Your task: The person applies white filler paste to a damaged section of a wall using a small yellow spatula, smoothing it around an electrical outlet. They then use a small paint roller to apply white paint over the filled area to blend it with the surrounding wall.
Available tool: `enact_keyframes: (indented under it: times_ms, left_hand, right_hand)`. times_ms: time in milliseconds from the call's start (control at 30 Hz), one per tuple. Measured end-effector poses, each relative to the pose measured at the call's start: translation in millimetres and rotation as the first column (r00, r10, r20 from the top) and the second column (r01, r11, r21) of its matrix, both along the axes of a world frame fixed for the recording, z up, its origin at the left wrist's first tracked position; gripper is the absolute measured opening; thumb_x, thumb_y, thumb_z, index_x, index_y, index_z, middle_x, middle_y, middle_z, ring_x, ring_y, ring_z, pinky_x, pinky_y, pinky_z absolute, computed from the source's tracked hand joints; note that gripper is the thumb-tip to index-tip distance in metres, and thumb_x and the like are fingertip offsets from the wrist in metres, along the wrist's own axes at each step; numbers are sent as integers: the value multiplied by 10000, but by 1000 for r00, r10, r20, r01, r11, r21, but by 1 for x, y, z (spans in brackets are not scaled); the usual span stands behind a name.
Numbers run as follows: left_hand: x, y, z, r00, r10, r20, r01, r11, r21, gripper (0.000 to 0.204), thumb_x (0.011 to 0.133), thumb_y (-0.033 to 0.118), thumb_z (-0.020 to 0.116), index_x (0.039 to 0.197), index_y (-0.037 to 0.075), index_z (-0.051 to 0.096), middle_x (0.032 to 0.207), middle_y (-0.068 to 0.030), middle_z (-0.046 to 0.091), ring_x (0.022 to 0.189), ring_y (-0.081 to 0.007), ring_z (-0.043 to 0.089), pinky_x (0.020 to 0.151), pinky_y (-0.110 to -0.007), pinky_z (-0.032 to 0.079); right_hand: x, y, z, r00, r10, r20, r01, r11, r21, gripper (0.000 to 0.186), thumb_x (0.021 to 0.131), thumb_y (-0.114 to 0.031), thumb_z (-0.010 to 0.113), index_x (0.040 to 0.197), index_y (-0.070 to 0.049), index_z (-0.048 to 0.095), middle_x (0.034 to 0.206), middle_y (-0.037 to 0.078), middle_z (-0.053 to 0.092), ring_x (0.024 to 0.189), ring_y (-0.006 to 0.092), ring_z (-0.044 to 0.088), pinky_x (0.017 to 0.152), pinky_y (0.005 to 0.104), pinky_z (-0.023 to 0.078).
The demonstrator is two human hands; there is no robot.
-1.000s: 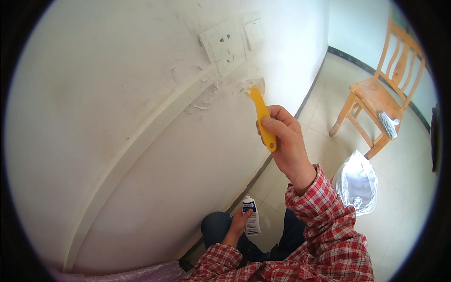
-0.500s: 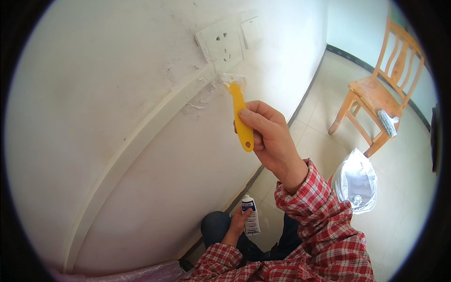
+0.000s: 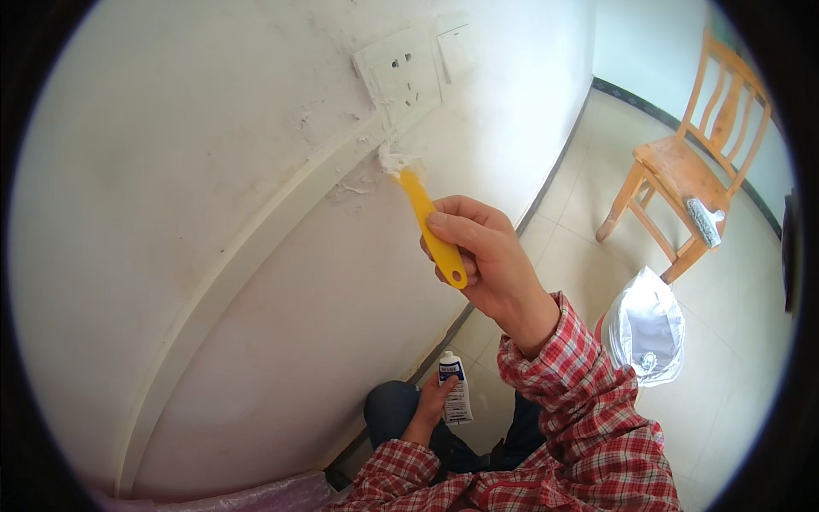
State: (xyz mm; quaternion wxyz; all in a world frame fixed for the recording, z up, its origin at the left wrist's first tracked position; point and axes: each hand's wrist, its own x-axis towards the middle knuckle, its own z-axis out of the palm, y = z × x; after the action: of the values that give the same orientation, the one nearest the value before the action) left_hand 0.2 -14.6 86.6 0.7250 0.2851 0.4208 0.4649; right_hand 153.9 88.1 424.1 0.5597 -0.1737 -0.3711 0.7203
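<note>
Pinched between thumb and fingers, a yellow scraper (image 3: 437, 241) is in my right hand (image 3: 488, 252). White paste (image 3: 399, 162) covers its blade, which is at the wall just below the socket plate (image 3: 399, 78), by the upper end of a white cable trunking (image 3: 256, 243). Rough smears of filler (image 3: 358, 183) mark the wall beside the trunking. Low down near my knee, my left hand (image 3: 433, 399) is closed around a white and blue squeeze tube (image 3: 455, 388), its cap end up.
A light switch (image 3: 457, 53) sits right of the socket. On the right stands a wooden chair (image 3: 682, 166) with a paint roller (image 3: 705, 222) on its seat. A bucket lined with silvery plastic (image 3: 646, 328) is on the tiled floor beside my right arm. Purplish sheeting (image 3: 247, 497) lies at the lower left.
The scraper has moved down and left along the wall, its blade now nearer the trunking's end, and its handle leans more. My left hand and the tube have barely shifted.
</note>
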Motion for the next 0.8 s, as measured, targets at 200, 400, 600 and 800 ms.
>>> enact_keyframes:
  times_ms: [200, 400, 600, 800]
  left_hand:
    - [0, -1, 0, 1000, 1, -9, -1, 1000, 5, 130, 882, 177, 623, 972, 88, 593, 859, 3, 638, 756, -101, 605, 686, -266, 488]
    - [0, 0, 0, 1000, -6, -1, 6, 1000, -1, 150, 879, 184, 628, 987, 87, 589, 861, 3, 637, 762, -100, 603, 691, -265, 486]
    - [1, 0, 3, 1000, 17, -15, -17, 1000, 0, 165, 880, 194, 628, 995, 83, 586, 864, 1, 635, 769, -102, 601, 692, -268, 485]
    - [1, -2, -4, 1000, -9, -17, 9, 1000, 2, 181, 887, 194, 620, 1021, 77, 585, 884, -3, 634, 784, -107, 601, 700, -269, 483]
  right_hand:
    - [-1, 3, -9, 999, -24, -44, 25, 999, 24, 210, 886, -155, 576, 1004, 13, 533, 769, 77, 572, 431, 16, 346, 427, 158, 327]
    - [-15, 14, -21, 997, 32, -74, -31, 999, 22, 193, 894, -152, 583, 1008, -2, 543, 769, 43, 557, 468, 23, 354, 428, 166, 285]
    - [-26, 3, -29, 999, 55, -2, -55, 998, 29, 201, 887, -165, 604, 1000, -6, 556, 769, 10, 549, 515, 26, 366, 444, 179, 255]
    - [-26, 7, -36, 999, 7, -41, -6, 1000, 28, 188, 918, -172, 552, 1020, -15, 535, 792, 40, 563, 499, 16, 367, 431, 150, 281]
